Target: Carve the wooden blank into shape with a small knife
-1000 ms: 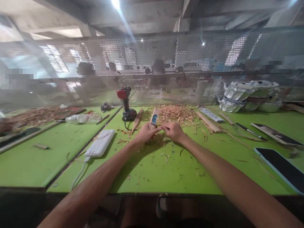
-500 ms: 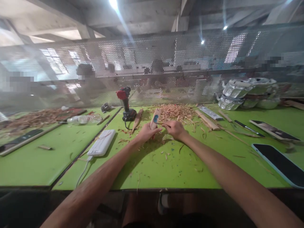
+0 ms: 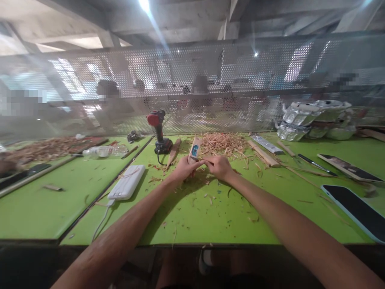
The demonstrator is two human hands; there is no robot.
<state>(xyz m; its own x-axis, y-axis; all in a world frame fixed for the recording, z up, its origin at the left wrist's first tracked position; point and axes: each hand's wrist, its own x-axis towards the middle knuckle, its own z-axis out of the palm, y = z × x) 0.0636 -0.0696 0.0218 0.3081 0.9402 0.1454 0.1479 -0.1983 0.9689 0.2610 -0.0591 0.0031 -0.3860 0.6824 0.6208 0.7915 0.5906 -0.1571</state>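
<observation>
My left hand [image 3: 184,168] is closed around the lower end of a small pale wooden block [image 3: 195,145] with a blue patch on its face. The block stands tilted up out of my grip. Close beside it, my right hand [image 3: 220,166] is closed in a pinch, its fingertips meeting my left thumb below the blue patch. A thin wooden strip [image 3: 203,159] shows only in part at those fingertips; the fingers hide the rest. Behind both hands lies a heap of curly wood shavings [image 3: 224,143].
A red and black cordless drill [image 3: 162,142] stands left of a pointed wood piece [image 3: 173,152]. A white power bank [image 3: 127,182] with a cable lies nearer. On the right are a wooden bar [image 3: 263,153], a pen [image 3: 317,164], a phone [image 3: 355,210] and foil-like silvery teapots [image 3: 314,120].
My right hand has moved slightly left and down, up against my left thumb. The block has shifted a little left and lower in view.
</observation>
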